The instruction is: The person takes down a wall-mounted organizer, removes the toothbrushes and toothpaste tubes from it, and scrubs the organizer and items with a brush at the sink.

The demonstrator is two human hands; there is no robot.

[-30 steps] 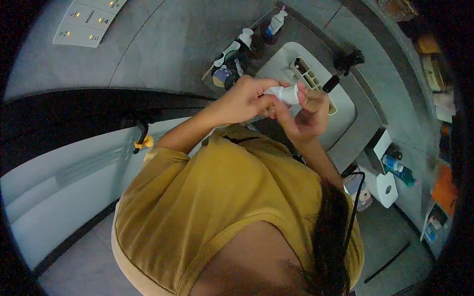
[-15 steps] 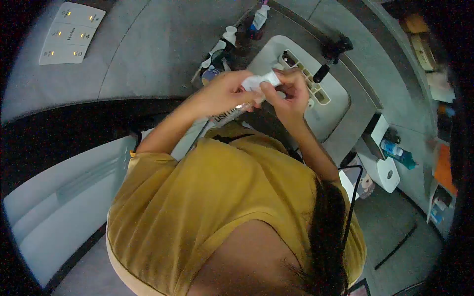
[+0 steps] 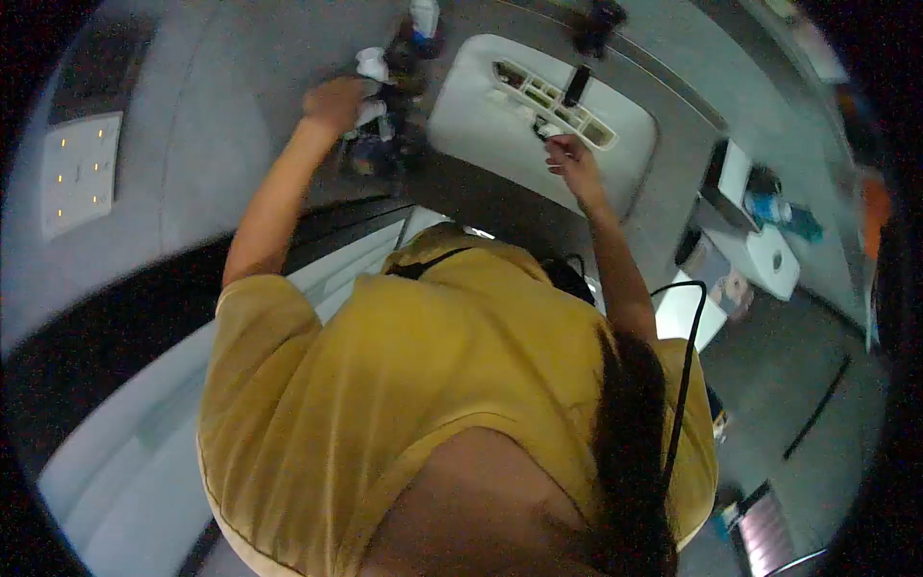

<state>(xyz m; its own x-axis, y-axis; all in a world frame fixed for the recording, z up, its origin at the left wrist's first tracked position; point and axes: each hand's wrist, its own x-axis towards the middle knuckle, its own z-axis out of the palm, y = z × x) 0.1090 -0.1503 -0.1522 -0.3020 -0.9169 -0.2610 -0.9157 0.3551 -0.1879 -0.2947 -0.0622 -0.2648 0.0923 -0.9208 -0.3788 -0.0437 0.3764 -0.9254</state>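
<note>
My left hand [image 3: 336,104] is stretched out to the left, closed and blurred, beside a cluster of bottles on the counter. A white bottle top [image 3: 372,64] stands just beyond its fingers, and a whitish item [image 3: 371,113] is close below them. What this hand grips is hidden. Over the near side of the white basin [image 3: 461,115], my right hand [image 3: 574,163] has its fingers curled, with a small pale spot at the fingertips. The long, pale compartment tray [image 3: 598,133] lies in the basin just beyond it, with a dark object [image 3: 577,87] at its back edge.
A white-and-blue bottle [image 3: 424,19] stands at the back of the counter. To the right are a white box [image 3: 769,264] and a teal bottle [image 3: 793,219]. A white panel with small lights [image 3: 82,173] is at far left. A black cable [image 3: 687,375] hangs near my right arm.
My hands, together around a white piece and a clear lettered container before, are now apart. The left has moved left to the bottles; the right is over the basin. The view has shifted.
</note>
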